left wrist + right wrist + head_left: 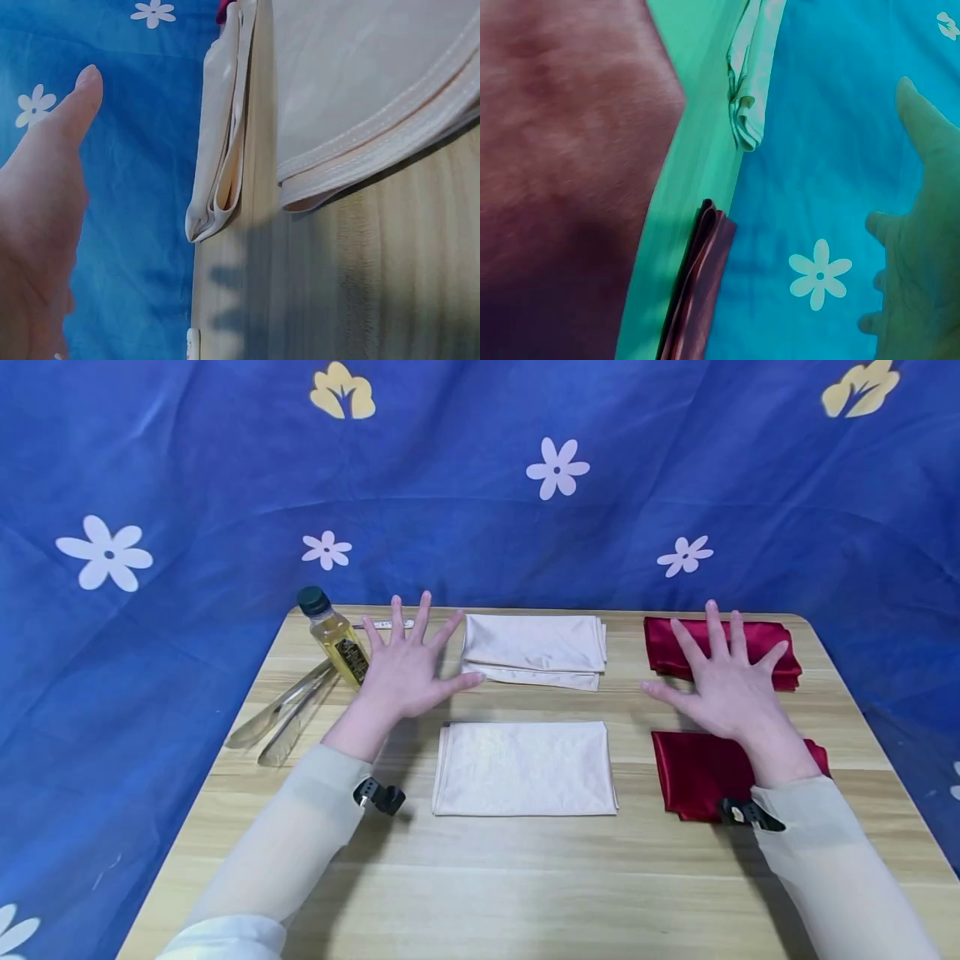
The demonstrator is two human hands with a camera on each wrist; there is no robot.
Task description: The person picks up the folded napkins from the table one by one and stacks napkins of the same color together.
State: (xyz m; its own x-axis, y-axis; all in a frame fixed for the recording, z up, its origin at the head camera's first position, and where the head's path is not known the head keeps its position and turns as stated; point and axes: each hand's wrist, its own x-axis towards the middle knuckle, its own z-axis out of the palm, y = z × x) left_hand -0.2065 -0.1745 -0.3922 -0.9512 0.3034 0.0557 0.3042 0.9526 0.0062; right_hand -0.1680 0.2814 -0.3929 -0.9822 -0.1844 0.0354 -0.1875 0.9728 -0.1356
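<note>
With fingers spread wide, my left hand (405, 672) hovers over the table between a bottle of yellow oil (341, 643) and a folded white cloth (534, 647) at the back. A second folded white cloth (527, 768) lies nearer the front. My right hand (731, 693), also spread, is above the two folded dark red satin cloths, the rear one (780, 652) and the front one (701, 777), partly covering both. Neither hand holds anything. In the left wrist view the thumb (64, 120) points up beside the white cloths.
Metal tongs (288, 714) lie at the left, close to the bottle, which has a dark green cap. A thin white item (384, 625) is partly hidden behind the left fingers. A blue flowered curtain (480, 527) hangs behind the wooden table (480, 885).
</note>
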